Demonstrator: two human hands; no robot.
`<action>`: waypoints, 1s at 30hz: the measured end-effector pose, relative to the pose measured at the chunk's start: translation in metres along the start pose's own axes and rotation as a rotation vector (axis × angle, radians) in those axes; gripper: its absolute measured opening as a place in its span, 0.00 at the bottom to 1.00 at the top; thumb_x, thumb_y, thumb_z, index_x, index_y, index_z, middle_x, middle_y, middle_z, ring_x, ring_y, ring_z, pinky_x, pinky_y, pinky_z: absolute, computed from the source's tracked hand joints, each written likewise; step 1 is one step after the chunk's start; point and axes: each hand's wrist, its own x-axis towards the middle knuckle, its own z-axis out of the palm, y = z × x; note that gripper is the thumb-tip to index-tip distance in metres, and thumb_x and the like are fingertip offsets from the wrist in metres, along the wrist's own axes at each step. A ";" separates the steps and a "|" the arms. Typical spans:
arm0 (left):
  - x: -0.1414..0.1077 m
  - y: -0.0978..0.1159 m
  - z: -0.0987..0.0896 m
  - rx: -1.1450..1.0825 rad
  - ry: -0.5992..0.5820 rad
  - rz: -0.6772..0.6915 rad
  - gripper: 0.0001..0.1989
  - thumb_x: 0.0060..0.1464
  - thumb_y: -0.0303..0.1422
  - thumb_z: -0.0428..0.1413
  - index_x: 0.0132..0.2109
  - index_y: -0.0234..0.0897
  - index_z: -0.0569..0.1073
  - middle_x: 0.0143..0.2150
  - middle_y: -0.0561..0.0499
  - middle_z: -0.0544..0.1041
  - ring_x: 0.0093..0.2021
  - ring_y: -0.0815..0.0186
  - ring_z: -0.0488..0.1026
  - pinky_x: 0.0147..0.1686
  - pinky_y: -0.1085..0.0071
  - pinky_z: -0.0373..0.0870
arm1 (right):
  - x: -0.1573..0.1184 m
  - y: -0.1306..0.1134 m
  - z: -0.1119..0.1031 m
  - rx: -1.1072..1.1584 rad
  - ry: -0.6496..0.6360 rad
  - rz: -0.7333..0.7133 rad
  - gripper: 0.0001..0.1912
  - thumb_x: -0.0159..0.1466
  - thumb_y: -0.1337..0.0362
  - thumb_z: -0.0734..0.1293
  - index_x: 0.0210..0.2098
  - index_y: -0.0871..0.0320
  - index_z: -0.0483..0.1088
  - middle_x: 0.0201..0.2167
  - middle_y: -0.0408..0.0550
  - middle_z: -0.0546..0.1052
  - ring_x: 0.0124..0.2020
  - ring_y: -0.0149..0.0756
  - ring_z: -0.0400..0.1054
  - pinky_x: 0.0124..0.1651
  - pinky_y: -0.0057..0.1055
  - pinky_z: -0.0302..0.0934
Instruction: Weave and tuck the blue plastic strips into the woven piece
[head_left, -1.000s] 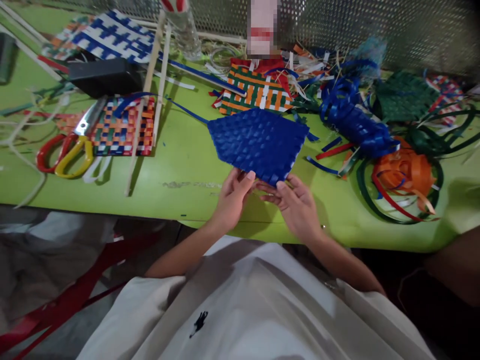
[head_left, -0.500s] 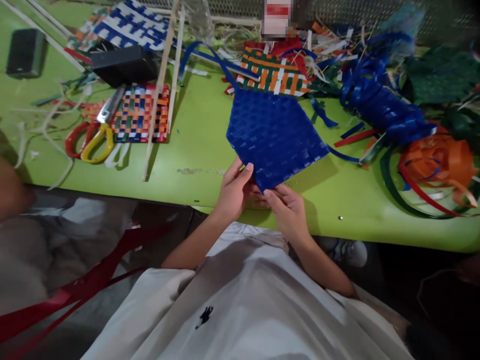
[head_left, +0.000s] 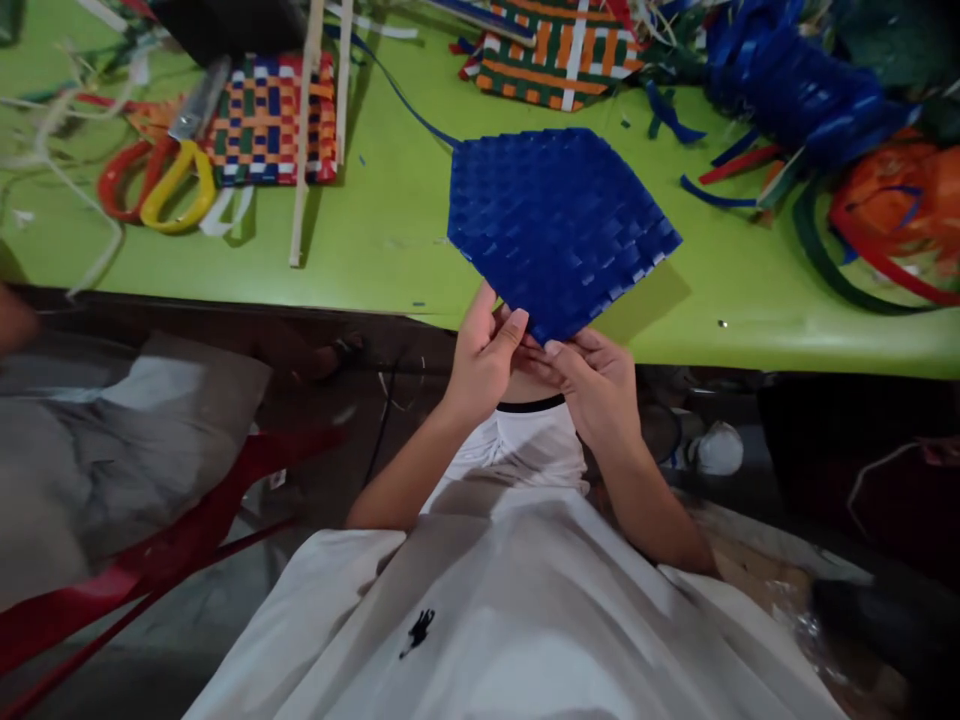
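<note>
A blue woven mat (head_left: 559,215), made of flat plastic strips, is held up by its near corner in both hands at the table's front edge. My left hand (head_left: 484,355) pinches the lower left edge, thumb on top and fingers underneath. On the other side of that corner, my right hand (head_left: 600,385) grips it the same way, its thumb pressed on the weave. One loose blue strip (head_left: 409,105) runs from the mat's upper left corner toward the back. The fingers below the mat are partly hidden.
Scissors (head_left: 180,180) with red and yellow handles lie at the left beside a multicoloured woven piece (head_left: 274,120) and thin wooden sticks (head_left: 306,150). Another woven piece (head_left: 559,60) lies behind the mat. Rolls of blue strip (head_left: 795,80) and orange strip (head_left: 900,200) are at the right.
The view has tilted down, so the table sits higher in the picture. Both hands keep their hold on the mat, which is now apart from the multicoloured piece behind it.
</note>
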 end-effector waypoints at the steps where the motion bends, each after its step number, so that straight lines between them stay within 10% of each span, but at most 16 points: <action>1: -0.005 0.001 0.001 -0.022 0.004 -0.008 0.29 0.66 0.52 0.68 0.67 0.47 0.76 0.64 0.44 0.84 0.74 0.49 0.77 0.73 0.54 0.76 | -0.003 0.003 0.001 -0.014 0.008 -0.014 0.18 0.63 0.52 0.85 0.47 0.51 0.84 0.47 0.49 0.91 0.57 0.53 0.87 0.63 0.54 0.84; 13: 0.005 -0.005 -0.025 -0.273 0.230 -0.166 0.19 0.64 0.47 0.74 0.44 0.42 0.75 0.36 0.53 0.82 0.40 0.61 0.87 0.47 0.64 0.87 | -0.020 -0.008 -0.015 -0.207 -0.073 0.019 0.20 0.62 0.52 0.86 0.46 0.55 0.82 0.42 0.51 0.91 0.44 0.49 0.90 0.55 0.49 0.87; 30: -0.002 -0.005 -0.036 -0.165 0.151 -0.124 0.19 0.65 0.45 0.69 0.57 0.45 0.78 0.59 0.46 0.86 0.68 0.48 0.82 0.56 0.56 0.85 | -0.020 0.000 -0.019 -0.153 -0.080 0.043 0.21 0.62 0.51 0.87 0.48 0.54 0.84 0.46 0.52 0.92 0.49 0.50 0.90 0.60 0.49 0.86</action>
